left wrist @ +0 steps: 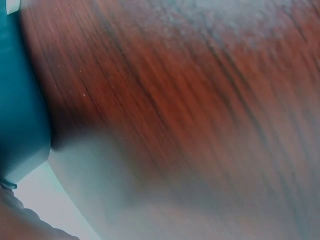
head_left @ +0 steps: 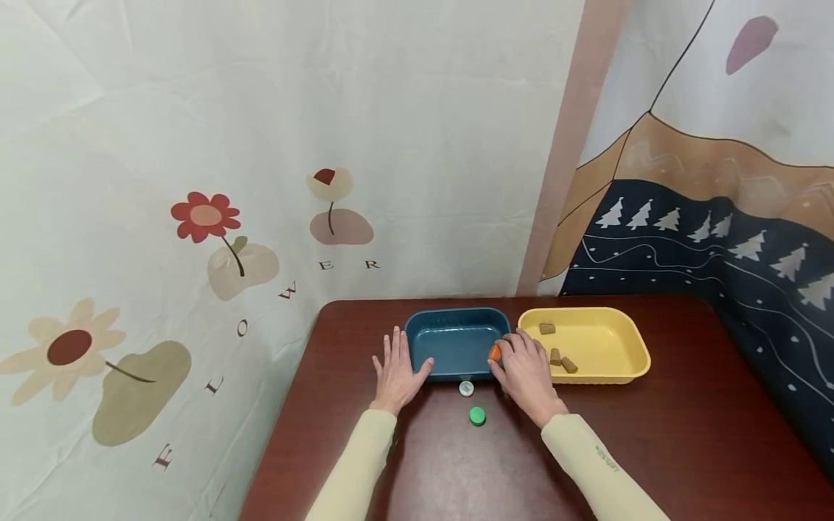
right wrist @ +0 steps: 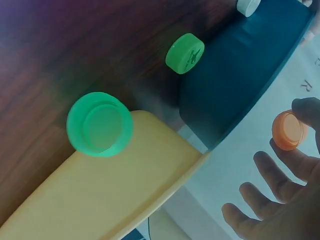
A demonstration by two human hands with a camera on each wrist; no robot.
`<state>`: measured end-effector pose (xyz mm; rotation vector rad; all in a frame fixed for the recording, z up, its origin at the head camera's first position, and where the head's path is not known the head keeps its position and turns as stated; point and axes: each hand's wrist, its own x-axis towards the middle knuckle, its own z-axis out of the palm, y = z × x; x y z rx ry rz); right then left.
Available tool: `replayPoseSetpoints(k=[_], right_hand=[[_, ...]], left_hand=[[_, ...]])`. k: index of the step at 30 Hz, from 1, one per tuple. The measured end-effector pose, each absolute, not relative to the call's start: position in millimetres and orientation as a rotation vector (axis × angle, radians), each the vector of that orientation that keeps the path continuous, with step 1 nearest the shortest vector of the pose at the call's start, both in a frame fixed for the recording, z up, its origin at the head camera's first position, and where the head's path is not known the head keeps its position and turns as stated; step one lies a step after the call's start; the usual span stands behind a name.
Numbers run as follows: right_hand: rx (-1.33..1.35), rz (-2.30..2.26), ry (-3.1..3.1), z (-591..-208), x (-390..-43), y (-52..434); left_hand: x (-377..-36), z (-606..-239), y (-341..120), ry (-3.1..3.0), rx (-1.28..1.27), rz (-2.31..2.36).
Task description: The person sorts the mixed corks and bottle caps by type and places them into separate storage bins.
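Observation:
My right hand (head_left: 526,373) pinches an orange bottle cap (right wrist: 289,131) between thumb and index finger, by the right end of a dark blue bin (head_left: 456,378); its other fingers spread apart in the right wrist view. At the bin's left end, my left hand (head_left: 396,373) rests with fingers extended, its thumb at the front rim. A white cap (head_left: 466,388) lies close before the bin. Nearer me is a green cap (head_left: 478,416). The right wrist view shows two green caps, one beside the blue bin (right wrist: 240,75) and a ring-like one (right wrist: 75,125) overlapping the yellow bin.
To the right of the blue bin stands a yellow bin (head_left: 602,346) holding three brown corks (head_left: 547,328). Both bins sit towards the back of a dark red wooden table (head_left: 456,477). Behind the table hangs a printed cloth (head_left: 443,181).

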<state>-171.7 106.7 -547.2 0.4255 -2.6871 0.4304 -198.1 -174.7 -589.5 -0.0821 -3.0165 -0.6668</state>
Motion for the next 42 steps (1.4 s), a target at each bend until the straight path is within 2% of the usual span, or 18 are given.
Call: replayPoseSetpoints(k=[27, 42], right_hand=[[0.396, 0.254, -2.924, -562.2, -215.6, 72.5], [0.347, 0.434, -2.957, -554.2, -207.5, 73.0]], left_hand=[[-200.6, -595.4, -174.7, -3.007, -0.092, -0.671], [-197.4, -589.1, -171.0, -3.032, -0.067, -0.685]])
